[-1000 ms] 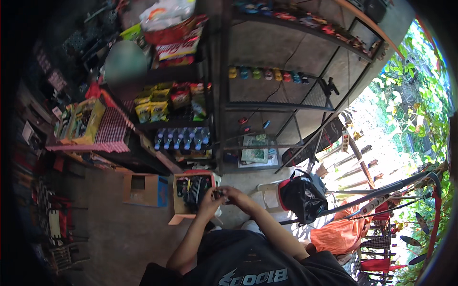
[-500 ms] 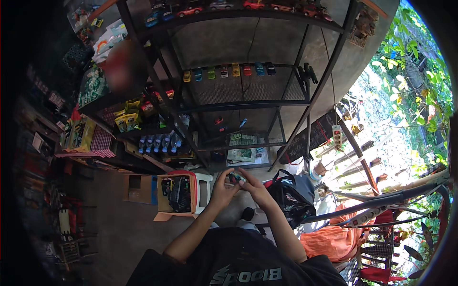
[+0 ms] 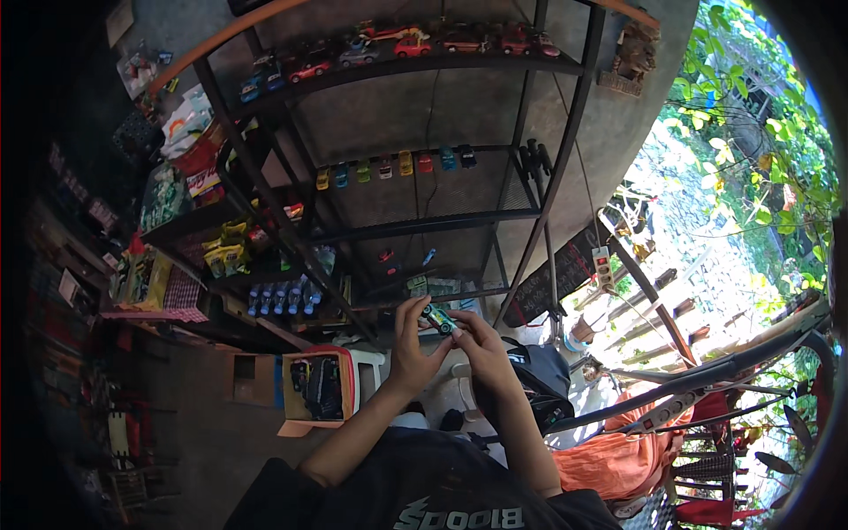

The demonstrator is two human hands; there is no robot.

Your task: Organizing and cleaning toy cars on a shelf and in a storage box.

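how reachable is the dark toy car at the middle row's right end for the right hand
Probably yes: the middle shelf looks open in front of the dark toy car, though the right hand is busy holding a green toy car with the left hand.

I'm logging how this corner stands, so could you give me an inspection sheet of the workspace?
Surface: black metal rack; its mesh middle shelf bears a row of toy cars.
Job's things: one small green-and-black toy car, held up in front of the rack.
Clutter: open cardboard box with dark contents; black bag beyond the right forearm.
Grip: left hand and right hand both hold the green-and-black toy car.
Cables: dark cord running down toward a white power strip.
Surroundings: bottles and snack packets left; leafy plants right.
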